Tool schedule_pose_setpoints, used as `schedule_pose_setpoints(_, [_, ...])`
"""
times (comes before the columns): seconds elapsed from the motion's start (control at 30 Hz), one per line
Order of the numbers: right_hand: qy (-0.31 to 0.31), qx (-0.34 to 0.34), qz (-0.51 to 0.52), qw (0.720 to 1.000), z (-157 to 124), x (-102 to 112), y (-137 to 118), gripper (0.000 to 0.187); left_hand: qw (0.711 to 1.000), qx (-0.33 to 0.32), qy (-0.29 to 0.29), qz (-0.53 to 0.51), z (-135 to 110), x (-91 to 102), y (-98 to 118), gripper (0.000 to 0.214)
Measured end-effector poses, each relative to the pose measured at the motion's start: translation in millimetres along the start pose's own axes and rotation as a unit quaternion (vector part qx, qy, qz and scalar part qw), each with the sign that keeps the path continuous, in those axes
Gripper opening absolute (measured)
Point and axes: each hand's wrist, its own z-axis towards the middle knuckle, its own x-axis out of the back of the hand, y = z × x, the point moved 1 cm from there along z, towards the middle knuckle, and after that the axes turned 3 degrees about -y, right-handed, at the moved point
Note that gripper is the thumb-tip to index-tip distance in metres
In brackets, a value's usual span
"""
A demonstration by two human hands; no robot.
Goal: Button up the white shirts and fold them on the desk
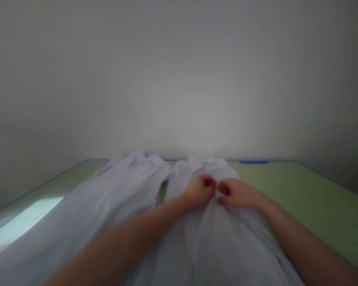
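Note:
A white shirt (pixel 211 242) lies spread under my hands, with its collar (pixel 207 163) toward the far edge. My left hand (pixel 201 190) is closed in a pinch on the cloth along the shirt's middle, a little below the collar. Close beside it, almost touching, my right hand (pixel 238 193) has its fingers curled in a pinch on the same strip of cloth. Folds run down from both hands. Blur hides any button between the fingertips.
Left of the shirt lies a second white garment (pixel 113 198), rumpled at its far end. Both rest on a green tabletop (pixel 310 210) with blue edging. Light reflects off the surface at left (pixel 26 218). A plain grey wall (pixel 179 79) stands behind the table.

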Motion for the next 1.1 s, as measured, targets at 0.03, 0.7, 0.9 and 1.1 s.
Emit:
schedule_pose_setpoints(0.03, [-0.005, 0.001, -0.039, 0.999, -4.7, 1.5, -3.2, 0.016, 1.000, 0.012, 0.002, -0.001, 1.6, 0.1, -1.9, 0.016])
schedule_pose_setpoints(0.7, [0.083, -0.124, -0.240, 0.959, -120.6, 2.9, -4.6, 0.026, 0.974, -0.093, -0.132, 0.157, -53.4, -7.6, 78.6, 0.024])
schedule_pose_setpoints(0.9, [0.079, -0.114, -0.211, 0.968, -136.3, -5.0, -8.2, 0.026, 0.979, -0.117, -0.129, 0.110, -74.6, -38.9, 73.1, 0.023])
schedule_pose_setpoints(1.1, [0.112, -0.123, -0.188, 0.968, -145.9, -16.2, -13.4, 0.025, 0.954, -0.173, -0.138, 0.201, -78.5, -56.6, 64.5, 0.015])
